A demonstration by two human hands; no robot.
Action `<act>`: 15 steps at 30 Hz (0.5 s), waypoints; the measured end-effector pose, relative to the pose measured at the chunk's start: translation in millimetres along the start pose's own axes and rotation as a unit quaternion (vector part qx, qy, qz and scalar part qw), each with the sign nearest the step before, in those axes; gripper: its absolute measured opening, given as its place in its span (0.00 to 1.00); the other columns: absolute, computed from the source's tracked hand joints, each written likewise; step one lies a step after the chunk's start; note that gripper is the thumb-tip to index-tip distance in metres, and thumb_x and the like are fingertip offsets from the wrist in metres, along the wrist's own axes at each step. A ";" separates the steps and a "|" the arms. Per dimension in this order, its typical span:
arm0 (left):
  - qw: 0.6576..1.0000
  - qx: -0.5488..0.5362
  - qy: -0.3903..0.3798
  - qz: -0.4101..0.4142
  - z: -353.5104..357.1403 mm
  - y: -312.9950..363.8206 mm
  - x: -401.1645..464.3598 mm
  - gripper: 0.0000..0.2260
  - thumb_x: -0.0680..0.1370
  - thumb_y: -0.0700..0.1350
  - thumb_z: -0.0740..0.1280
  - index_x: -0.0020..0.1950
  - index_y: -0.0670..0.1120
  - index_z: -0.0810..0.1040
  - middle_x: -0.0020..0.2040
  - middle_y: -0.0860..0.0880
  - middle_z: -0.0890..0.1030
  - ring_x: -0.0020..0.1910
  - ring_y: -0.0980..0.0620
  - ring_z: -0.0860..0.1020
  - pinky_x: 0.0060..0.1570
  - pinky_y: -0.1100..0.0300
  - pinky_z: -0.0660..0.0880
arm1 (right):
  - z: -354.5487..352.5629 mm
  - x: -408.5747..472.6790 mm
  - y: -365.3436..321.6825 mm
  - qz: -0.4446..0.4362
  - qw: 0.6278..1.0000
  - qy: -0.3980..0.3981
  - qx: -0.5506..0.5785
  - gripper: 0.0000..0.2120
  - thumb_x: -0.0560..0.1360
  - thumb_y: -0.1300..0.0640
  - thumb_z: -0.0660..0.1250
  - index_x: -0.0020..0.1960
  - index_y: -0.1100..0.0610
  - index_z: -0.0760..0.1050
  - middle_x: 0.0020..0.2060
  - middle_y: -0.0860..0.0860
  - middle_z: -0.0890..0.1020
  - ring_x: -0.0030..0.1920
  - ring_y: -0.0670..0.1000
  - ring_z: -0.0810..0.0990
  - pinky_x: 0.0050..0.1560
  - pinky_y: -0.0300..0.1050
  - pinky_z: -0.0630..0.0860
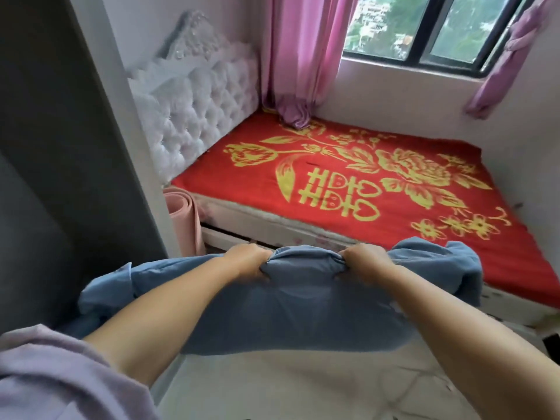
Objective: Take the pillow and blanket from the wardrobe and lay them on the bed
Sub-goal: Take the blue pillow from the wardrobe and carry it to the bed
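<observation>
A blue padded blanket [303, 301] hangs bunched in front of me, above the floor and just short of the bed's near edge. My left hand [247, 262] and my right hand [365, 262] are both shut on its upper edge, about a forearm's width apart. The bed [515, 268] lies ahead under a red cover with yellow flowers and characters, and nothing rests on it except a curtain end. No pillow is in view.
A grey wardrobe side [60, 147] stands close at the left. A white tufted headboard [197, 116] and a rolled pink mat [185, 219] are beside the bed. Pink curtains [303, 56] hang by the window. Pale tiled floor [303, 386] is below.
</observation>
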State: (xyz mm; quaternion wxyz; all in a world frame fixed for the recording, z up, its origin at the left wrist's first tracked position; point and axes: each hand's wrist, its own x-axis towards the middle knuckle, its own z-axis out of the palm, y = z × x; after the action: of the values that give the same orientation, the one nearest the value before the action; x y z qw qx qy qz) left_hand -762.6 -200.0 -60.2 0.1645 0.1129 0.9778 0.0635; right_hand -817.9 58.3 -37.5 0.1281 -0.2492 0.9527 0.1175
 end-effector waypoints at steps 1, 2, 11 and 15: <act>1.000 0.004 -0.002 0.013 -6.7 4.5 16.5 0.17 0.71 0.55 0.67 0.58 0.51 0.74 0.56 0.48 0.80 0.55 0.44 0.77 0.45 0.54 0.73 | -2.6 4.0 13.7 0.012 1.000 0.001 -0.002 0.10 0.74 0.47 0.64 0.52 0.48 0.78 0.51 0.48 0.83 0.53 0.55 0.82 0.42 0.45 0.72; 1.000 0.009 -0.002 0.022 -13.7 7.2 29.9 0.17 0.71 0.55 0.67 0.58 0.52 0.74 0.56 0.48 0.80 0.56 0.44 0.77 0.44 0.55 0.72 | -5.6 9.2 24.2 0.021 1.000 0.006 -0.008 0.10 0.74 0.47 0.64 0.52 0.48 0.78 0.51 0.49 0.83 0.53 0.55 0.81 0.42 0.45 0.71; 0.992 0.057 0.040 0.102 -98.0 17.7 165.9 0.16 0.73 0.54 0.67 0.58 0.51 0.75 0.56 0.46 0.80 0.55 0.43 0.77 0.42 0.55 0.69 | -53.1 70.2 111.7 0.113 0.993 0.011 -0.025 0.10 0.78 0.52 0.61 0.56 0.51 0.78 0.53 0.50 0.81 0.54 0.56 0.80 0.43 0.46 0.71; 0.987 0.078 0.059 0.126 -130.5 22.3 221.3 0.14 0.74 0.54 0.67 0.57 0.50 0.75 0.55 0.45 0.80 0.54 0.42 0.78 0.40 0.57 0.68 | -62.7 103.1 153.7 0.128 0.991 0.037 -0.017 0.10 0.77 0.53 0.61 0.56 0.51 0.78 0.53 0.49 0.81 0.54 0.55 0.80 0.43 0.45 0.72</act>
State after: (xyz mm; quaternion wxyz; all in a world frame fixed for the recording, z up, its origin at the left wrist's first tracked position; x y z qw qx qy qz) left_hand -1005.7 -136.4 -2.3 0.0876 0.2442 0.9657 0.0136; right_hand -994.0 124.8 14.8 0.0725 -0.1318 0.9786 0.1402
